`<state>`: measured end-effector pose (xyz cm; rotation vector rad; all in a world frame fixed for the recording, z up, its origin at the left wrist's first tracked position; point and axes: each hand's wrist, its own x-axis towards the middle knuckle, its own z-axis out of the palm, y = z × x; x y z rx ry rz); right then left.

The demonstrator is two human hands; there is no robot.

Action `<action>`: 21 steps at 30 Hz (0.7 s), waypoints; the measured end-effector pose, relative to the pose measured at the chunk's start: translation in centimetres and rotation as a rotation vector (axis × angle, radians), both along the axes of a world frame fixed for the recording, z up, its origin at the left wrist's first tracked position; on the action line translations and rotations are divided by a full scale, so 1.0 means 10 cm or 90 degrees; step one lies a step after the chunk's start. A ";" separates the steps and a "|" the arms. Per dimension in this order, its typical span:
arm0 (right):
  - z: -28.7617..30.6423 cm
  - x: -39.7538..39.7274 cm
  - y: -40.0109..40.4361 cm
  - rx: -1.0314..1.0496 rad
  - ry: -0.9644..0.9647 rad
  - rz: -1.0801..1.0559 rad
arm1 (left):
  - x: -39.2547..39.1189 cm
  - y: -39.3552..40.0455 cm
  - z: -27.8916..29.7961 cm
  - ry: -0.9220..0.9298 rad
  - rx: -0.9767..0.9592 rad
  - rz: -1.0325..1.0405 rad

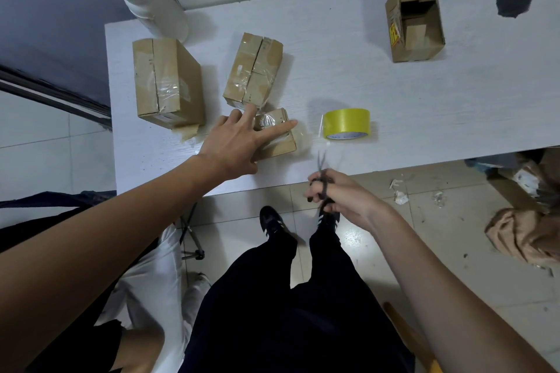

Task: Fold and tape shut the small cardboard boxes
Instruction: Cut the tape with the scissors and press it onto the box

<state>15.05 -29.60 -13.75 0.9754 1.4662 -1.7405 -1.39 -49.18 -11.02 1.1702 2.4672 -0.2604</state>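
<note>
While our left hand [239, 142] presses flat, fingers spread, on the small taped box [277, 135], our right hand [336, 194] grips scissors [321, 174]. Next, we judge, comes the open box [415, 21] far beyond that hand.

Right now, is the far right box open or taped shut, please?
Open: the far right box has its flaps up, showing the inside.

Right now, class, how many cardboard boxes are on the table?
4: far-left box, middle box, smallest box under the left hand, open box far right.
</note>
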 end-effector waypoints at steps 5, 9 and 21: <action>-0.06 -0.34 -0.07 0.046 0.001 0.027 | 0.01 0.02 0.01 0.010 -0.011 -0.006; -0.08 -0.44 -0.09 0.045 0.022 -0.025 | 0.02 0.03 0.00 0.024 -0.013 -0.012; -0.12 -0.45 -0.05 -0.080 0.068 -0.064 | 0.00 0.08 -0.02 -0.003 -0.011 0.017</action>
